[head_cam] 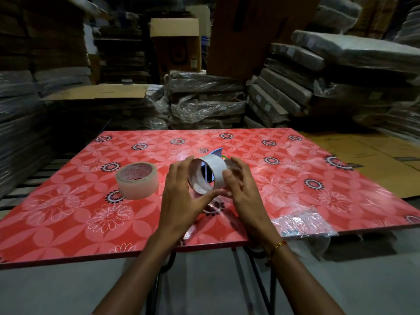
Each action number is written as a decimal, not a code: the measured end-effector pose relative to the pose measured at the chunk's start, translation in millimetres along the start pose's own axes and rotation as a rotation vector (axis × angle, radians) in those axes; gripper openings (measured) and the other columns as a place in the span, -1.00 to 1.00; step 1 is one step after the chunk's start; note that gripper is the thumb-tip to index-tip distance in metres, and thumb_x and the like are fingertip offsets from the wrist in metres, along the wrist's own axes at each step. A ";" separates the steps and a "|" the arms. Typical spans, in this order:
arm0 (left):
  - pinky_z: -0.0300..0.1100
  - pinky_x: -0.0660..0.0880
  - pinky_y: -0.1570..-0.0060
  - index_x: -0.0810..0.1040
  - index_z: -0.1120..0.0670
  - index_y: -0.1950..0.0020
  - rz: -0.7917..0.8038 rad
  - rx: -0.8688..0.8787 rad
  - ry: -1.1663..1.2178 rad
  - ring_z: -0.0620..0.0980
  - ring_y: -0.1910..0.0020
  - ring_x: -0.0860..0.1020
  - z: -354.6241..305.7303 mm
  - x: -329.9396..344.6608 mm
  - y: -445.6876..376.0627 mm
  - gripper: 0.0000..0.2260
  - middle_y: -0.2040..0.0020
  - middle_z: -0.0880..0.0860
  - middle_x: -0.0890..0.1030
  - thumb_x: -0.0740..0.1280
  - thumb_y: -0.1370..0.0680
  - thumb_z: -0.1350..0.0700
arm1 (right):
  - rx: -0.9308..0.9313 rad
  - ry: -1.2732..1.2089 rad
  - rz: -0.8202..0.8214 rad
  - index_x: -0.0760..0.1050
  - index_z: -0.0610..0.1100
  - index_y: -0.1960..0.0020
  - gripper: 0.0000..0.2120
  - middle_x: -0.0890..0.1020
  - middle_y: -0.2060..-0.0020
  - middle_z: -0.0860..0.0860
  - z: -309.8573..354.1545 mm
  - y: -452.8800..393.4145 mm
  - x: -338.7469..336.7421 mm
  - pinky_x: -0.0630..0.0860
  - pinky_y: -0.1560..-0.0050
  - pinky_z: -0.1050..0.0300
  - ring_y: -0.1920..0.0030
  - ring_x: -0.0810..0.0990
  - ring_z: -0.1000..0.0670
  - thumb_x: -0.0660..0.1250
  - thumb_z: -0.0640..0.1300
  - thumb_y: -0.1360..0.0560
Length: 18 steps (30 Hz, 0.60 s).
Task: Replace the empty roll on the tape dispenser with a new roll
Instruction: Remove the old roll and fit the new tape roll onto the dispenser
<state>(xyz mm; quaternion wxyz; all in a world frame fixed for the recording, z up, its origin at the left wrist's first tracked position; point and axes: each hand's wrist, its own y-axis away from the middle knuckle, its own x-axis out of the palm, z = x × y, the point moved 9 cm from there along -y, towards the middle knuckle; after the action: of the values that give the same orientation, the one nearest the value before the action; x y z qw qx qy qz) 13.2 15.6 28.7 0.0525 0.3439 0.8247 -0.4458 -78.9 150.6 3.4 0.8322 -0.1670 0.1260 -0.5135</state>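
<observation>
At frame centre I have the empty core (205,176) pinched between my left hand (181,196) and right hand (243,189), above the worktop (68,223). It looks light, thin and crushable, so grip the rim gently. The new roll (137,184) sits centre-left, heavier and stiffer.

Open red floral desk (284,178) lies right of the hands (211,189), out to a crumpled plastic wrapper (304,221) at the near edge. To the left, a full tape roll (137,180) stands in the way. Wrapped bundles (204,98) wall off the far side.
</observation>
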 end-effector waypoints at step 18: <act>-0.12 0.33 -0.38 0.16 0.03 -0.55 0.160 0.337 -0.022 0.07 -0.38 0.33 -65.7 59.5 11.1 -0.19 -0.46 0.09 0.33 0.49 -0.38 0.15 | -0.074 0.404 -0.064 0.10 0.05 -0.58 -0.01 0.32 -0.43 0.23 11.8 22.4 -44.0 0.21 -0.31 0.53 -0.42 0.30 0.29 0.42 0.28 -0.26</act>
<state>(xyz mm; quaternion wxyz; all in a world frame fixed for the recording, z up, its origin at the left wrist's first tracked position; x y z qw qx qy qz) -10.6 101.3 36.7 0.0384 0.4076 0.7078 -0.5756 -75.6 201.2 6.7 0.7664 -0.0952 0.3038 -0.5579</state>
